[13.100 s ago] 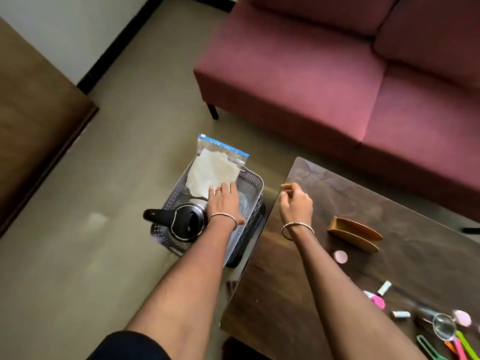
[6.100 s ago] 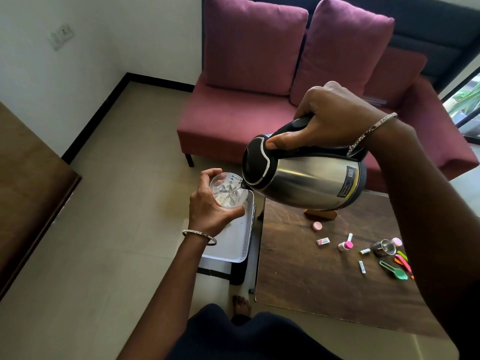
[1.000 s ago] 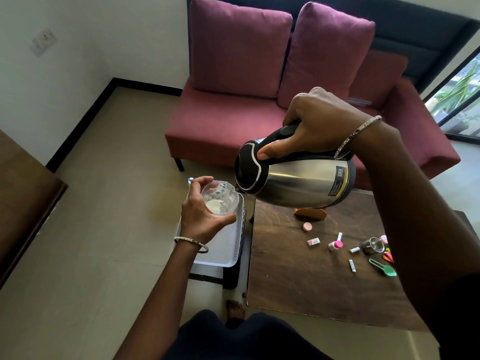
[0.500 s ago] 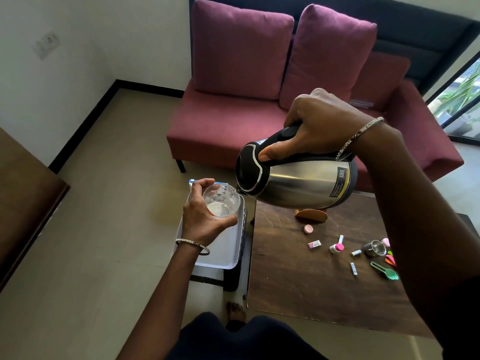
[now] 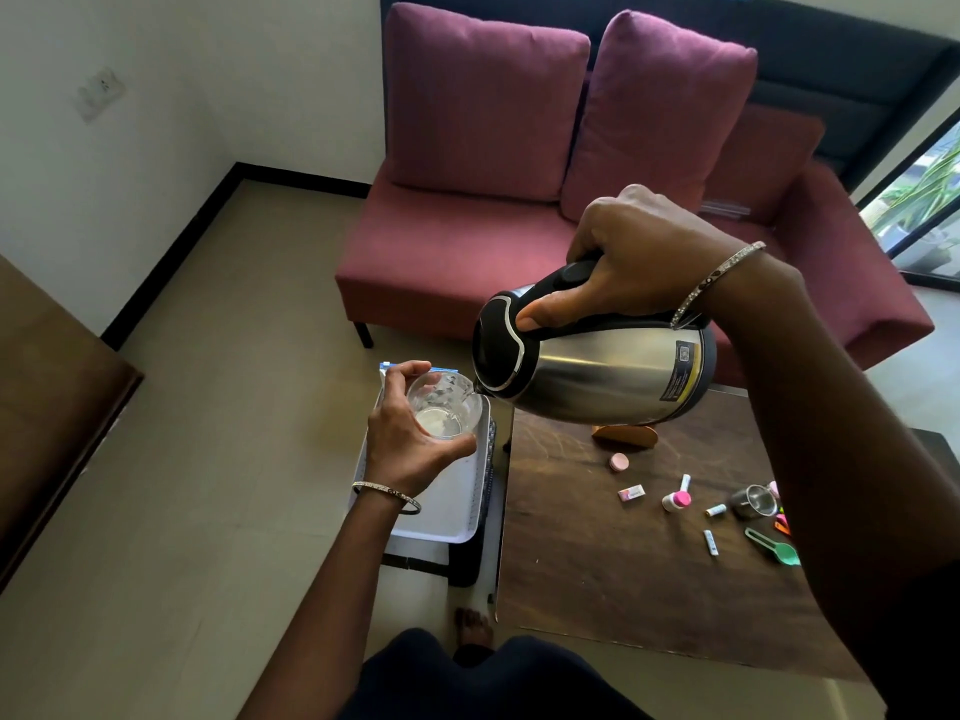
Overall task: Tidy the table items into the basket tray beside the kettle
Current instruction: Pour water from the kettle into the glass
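My right hand (image 5: 631, 257) grips the black handle of a steel kettle (image 5: 597, 371), tilted on its side with the spout over a clear glass (image 5: 444, 410). My left hand (image 5: 402, 433) holds that glass above the grey basket tray (image 5: 441, 517), which sits on the floor left of the dark wooden table (image 5: 587, 563). On the table lie a pink cap (image 5: 619, 462), a small packet (image 5: 631, 493), a pink-capped bottle (image 5: 677, 498), small tubes (image 5: 710, 542), a metal strainer (image 5: 751, 502), a green spoon (image 5: 774, 548) and a wooden holder (image 5: 626, 436), partly hidden by the kettle.
A maroon sofa (image 5: 467, 226) with two cushions stands behind the table. A brown cabinet (image 5: 47, 397) is at the left. A blue-edged plastic bag (image 5: 387, 367) pokes out behind the tray. My bare foot (image 5: 472, 626) is on the floor by the table's near corner.
Over the last second both hands have held steady with the kettle tilted over the glass. Thirteen seconds ago the kettle stood in the tray.
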